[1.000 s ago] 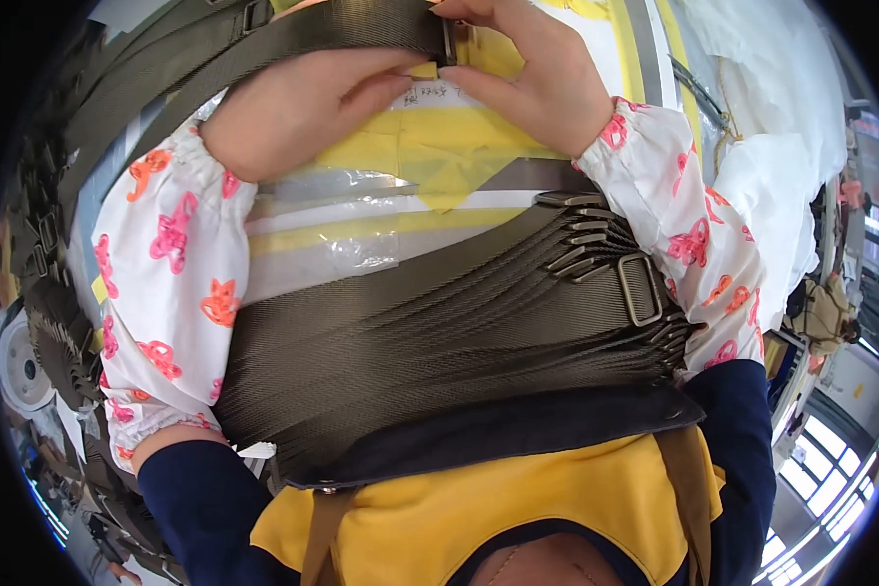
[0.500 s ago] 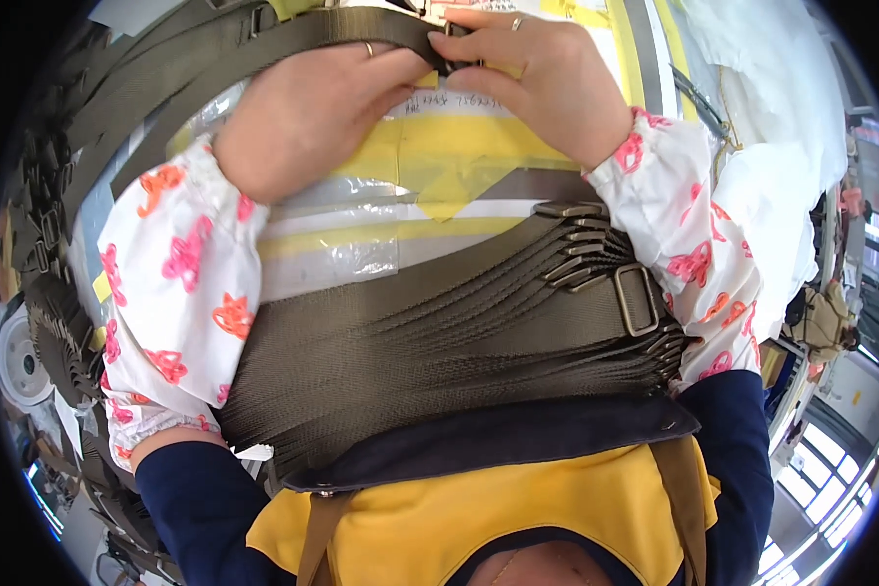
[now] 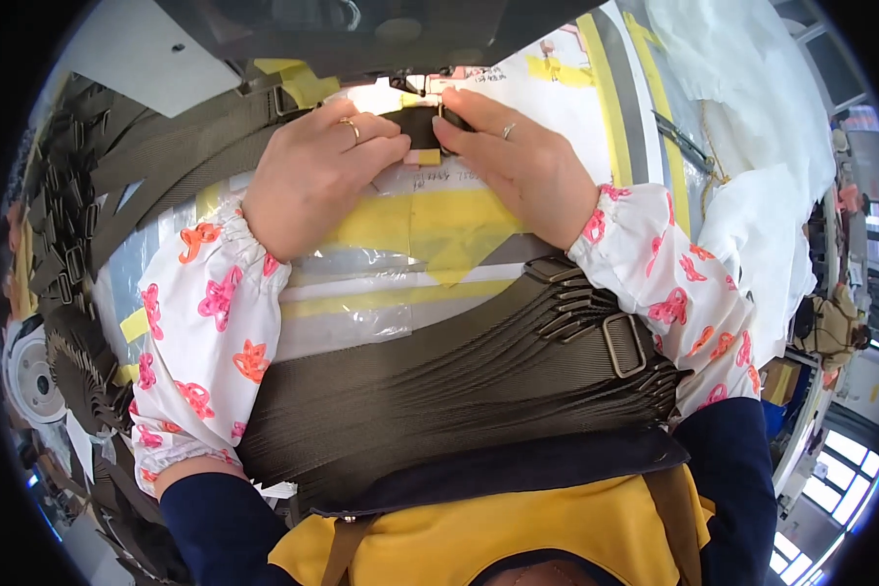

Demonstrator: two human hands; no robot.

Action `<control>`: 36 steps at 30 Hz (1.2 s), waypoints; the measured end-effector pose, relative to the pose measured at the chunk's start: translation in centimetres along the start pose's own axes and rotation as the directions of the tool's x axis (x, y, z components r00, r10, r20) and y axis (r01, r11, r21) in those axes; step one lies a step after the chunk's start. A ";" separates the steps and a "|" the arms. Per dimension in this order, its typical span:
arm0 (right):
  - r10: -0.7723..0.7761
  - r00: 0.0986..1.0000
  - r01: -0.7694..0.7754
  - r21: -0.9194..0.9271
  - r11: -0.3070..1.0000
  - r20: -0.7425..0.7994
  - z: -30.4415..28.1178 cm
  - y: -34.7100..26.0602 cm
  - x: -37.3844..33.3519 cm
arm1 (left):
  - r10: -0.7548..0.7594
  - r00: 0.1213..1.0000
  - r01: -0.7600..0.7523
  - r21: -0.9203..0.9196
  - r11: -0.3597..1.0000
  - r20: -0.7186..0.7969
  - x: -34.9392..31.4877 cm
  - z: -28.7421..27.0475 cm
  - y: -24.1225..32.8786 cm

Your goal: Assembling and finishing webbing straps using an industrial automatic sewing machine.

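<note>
A dark olive webbing strap (image 3: pixel 419 127) lies flat below the needle area of a sewing machine (image 3: pixel 352 39). The fingers of my left hand (image 3: pixel 313 176) press together on the strap's left part. From the other side my right hand (image 3: pixel 525 171) pinches the strap's end, where a metal buckle (image 3: pixel 443 112) shows partly beside the fingertips. The rest of that buckle is hidden under my fingers. A small yellow block (image 3: pixel 423 156) sits just in front of the strap.
A thick stack of olive straps with metal buckles (image 3: pixel 391 391) lies across the near edge. More straps (image 3: pixel 68 234) hang at the left. Yellow tape (image 3: pixel 400 220) covers part of the work surface. Thread snips (image 3: pixel 684 142) and white plastic sheeting (image 3: pixel 762 215) are at the right.
The view has shifted, bringing the sewing machine into the top of the picture. The strap that arched above my left hand now lies low, its buckled end at the needle area.
</note>
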State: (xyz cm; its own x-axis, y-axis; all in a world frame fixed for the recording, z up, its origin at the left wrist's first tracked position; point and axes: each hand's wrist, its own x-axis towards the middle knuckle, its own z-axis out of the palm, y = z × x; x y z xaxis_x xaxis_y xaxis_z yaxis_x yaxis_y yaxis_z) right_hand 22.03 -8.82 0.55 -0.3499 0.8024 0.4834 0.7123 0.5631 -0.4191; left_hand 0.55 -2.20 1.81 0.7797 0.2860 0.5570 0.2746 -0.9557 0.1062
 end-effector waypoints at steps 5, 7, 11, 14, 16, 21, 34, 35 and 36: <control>-0.086 0.995 0.078 -0.146 0.986 -0.051 0.1 0.0 -0.3 | -0.088 0.996 0.089 -0.046 0.995 0.023 0.1 0.1 0.6; -0.088 0.996 0.083 -0.214 0.973 -0.018 -0.2 -0.2 -0.3 | -0.100 0.992 0.104 -0.042 0.994 0.081 0.2 0.0 0.4; -0.087 0.996 0.088 -0.349 0.933 0.016 -0.6 -1.0 -0.3 | -0.072 0.987 0.070 0.021 0.997 0.142 0.3 -0.5 0.4; -0.112 0.992 0.129 -0.428 0.894 0.063 -1.0 -1.4 0.8 | -0.072 0.986 0.062 0.070 0.996 0.153 0.9 -1.1 0.3; -0.136 0.987 0.159 -0.449 0.879 0.083 -0.9 -1.5 0.8 | -0.057 0.989 0.051 0.045 0.998 0.133 0.7 -1.0 0.6; -0.072 0.996 0.055 -0.291 0.955 -0.048 -0.3 -0.6 -0.2 | -0.118 0.989 0.120 -0.018 0.993 0.092 0.6 -0.4 0.7; -0.034 0.997 0.024 -0.156 0.987 -0.063 -0.9 -0.3 0.5 | -0.307 0.944 0.319 -0.104 0.942 0.117 0.0 -0.3 0.9; -0.044 0.997 0.033 -0.157 0.987 -0.066 -0.8 -0.3 0.7 | -0.316 0.939 0.330 -0.105 0.938 0.134 0.0 -0.4 0.8; -0.031 0.999 0.024 -0.152 0.988 -0.043 -0.8 -0.3 0.6 | -0.318 0.939 0.331 -0.097 0.939 0.128 0.0 -0.4 0.6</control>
State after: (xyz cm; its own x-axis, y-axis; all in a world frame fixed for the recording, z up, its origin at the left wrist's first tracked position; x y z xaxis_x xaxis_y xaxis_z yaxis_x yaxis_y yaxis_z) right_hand 22.06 -8.62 1.57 -0.3448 0.7755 0.5289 0.7878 0.5454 -0.2860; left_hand 0.48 -2.75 2.26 0.7174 0.5813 0.3840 0.4612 -0.8094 0.3636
